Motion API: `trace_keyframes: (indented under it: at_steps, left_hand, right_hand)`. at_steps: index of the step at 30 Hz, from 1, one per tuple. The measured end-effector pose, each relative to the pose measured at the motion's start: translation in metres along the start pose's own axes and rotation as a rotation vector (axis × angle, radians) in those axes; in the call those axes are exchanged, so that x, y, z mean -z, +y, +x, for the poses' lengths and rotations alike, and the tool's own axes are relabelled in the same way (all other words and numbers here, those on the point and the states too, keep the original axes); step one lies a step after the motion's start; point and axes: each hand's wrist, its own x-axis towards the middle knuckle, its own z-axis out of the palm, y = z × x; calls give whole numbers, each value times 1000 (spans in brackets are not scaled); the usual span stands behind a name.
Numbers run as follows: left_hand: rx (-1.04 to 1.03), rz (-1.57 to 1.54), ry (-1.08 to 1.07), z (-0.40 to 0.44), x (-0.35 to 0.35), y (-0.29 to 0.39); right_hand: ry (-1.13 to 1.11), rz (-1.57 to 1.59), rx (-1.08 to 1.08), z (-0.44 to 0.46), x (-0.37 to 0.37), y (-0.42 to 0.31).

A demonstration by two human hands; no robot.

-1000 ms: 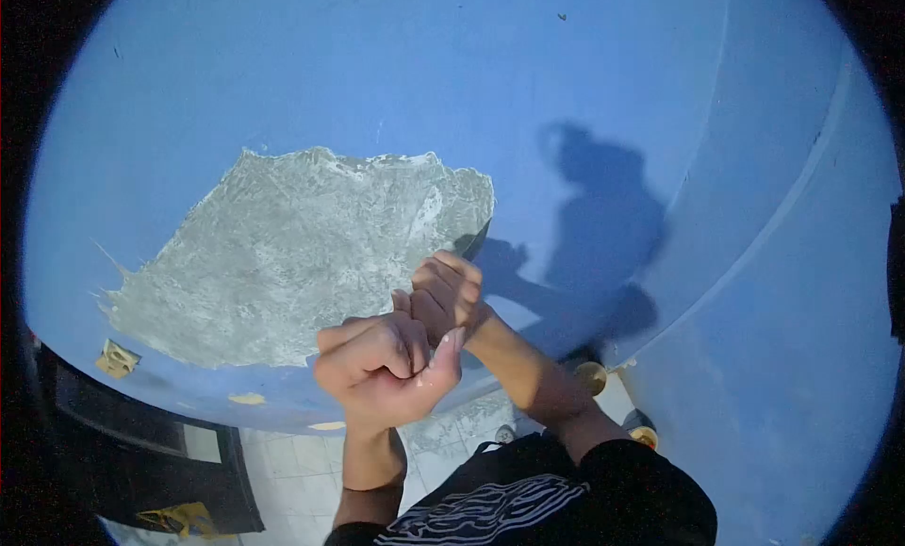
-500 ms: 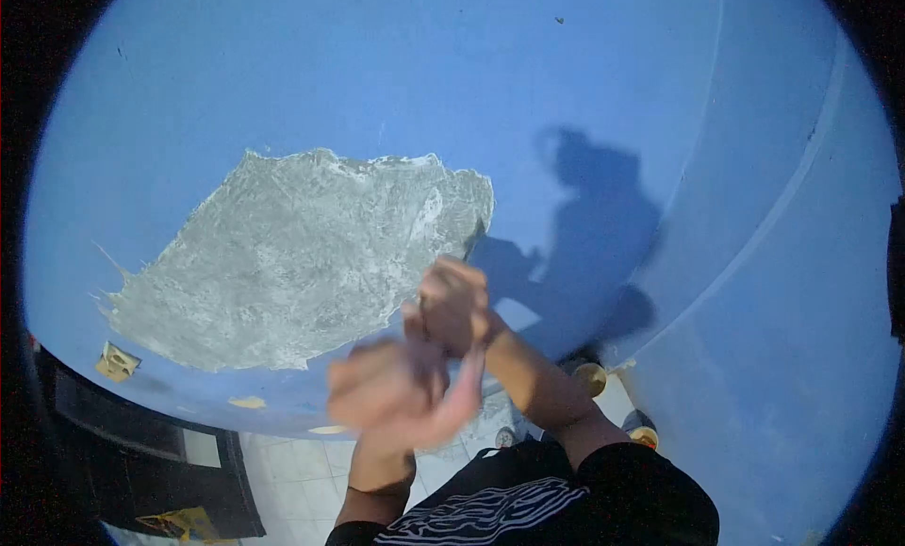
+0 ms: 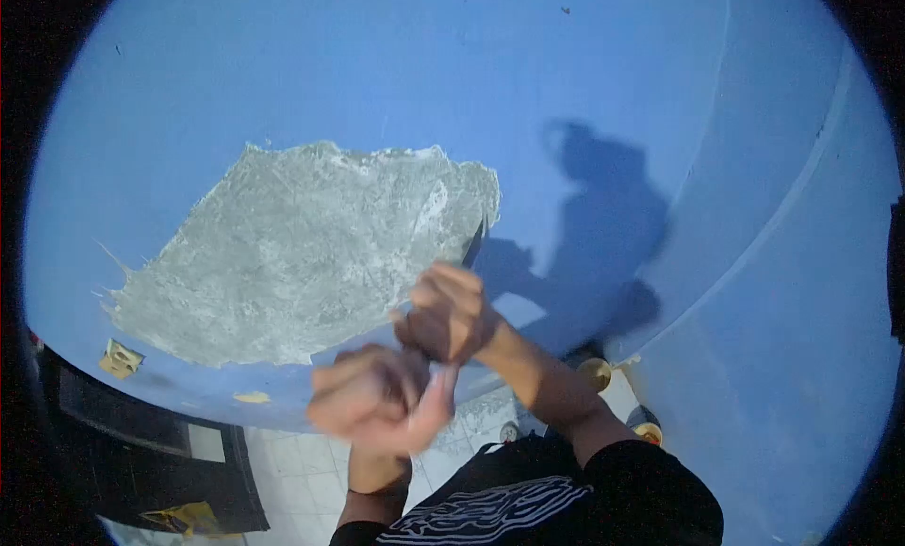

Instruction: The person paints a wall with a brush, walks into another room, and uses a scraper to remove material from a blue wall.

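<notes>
My left hand (image 3: 372,400) is curled closed, its thumb sticking up at the right; motion smears its fingers. Just above and to the right, my right hand (image 3: 446,310) is closed as well, knuckles toward the wall. The two hands nearly meet, and whether they touch I cannot tell. Anything inside them is hidden. Behind them lies a rough grey bare patch (image 3: 283,254) with a ragged, whitish edge on the blue wall (image 3: 377,65). My right hand overlaps the lower right border of this patch.
A dark shadow (image 3: 608,206) falls on the wall at the right, where a corner (image 3: 773,225) runs down. A beige fitting (image 3: 121,358) sits low at the left. Below are a black piece of furniture (image 3: 141,442), white floor tiles (image 3: 292,471) and a yellowish round container (image 3: 594,374).
Both hands have shifted slightly left, still curled and close together. My left hand also sits a little lower. The view has moved a little; the grey patch looks the same.
</notes>
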Motion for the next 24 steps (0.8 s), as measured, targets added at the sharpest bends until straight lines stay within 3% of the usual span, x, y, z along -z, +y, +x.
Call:
trace_keyframes:
  at_steps: [3, 5, 7, 9, 10, 13, 15, 16, 17, 19, 22, 23, 24]
  left_hand:
    - [-84, -139, 71, 3, -12, -16]
    - [71, 180, -79, 10, -27, -46]
    - [14, 158, -105, -4, -31, -56]
    - [116, -69, -116, -8, -31, -31]
    - [128, -65, -78, -8, -26, -23]
    - [155, -119, 72, -8, -14, 7]
    - [54, -103, -38, -4, -3, 17]
    - [-26, -87, 53, 1, -15, 10]
    - [89, 470, -267, 8, -16, 14]
    - [173, 48, -19, 0, -20, -5]
    - [84, 108, 61, -12, -16, 4]
    - [39, -68, 70, -8, -12, 7]
    - [-6, -16, 84, -7, -15, 6]
  right_hand:
    - [-35, 114, -2, 6, 14, 9]
    - [67, -247, 36, -34, 9, 29]
    - [222, -609, 110, -77, 0, 42]
    - [-234, -185, -200, -58, 29, 19]
    - [-259, -162, -162, -38, 34, 11]
    - [-106, 65, -106, 2, 29, -2]
    - [-92, 104, -43, 8, 22, 0]
    - [-80, 137, 29, 10, 20, 2]
    - [-80, 137, 30, 4, 19, 7]
    - [-85, 51, -40, -8, 20, 17]
    - [-80, 98, -7, -7, 17, 5]
    - [-55, 135, 39, 3, 17, 5]
    - [-67, 195, 32, 15, 20, 1]
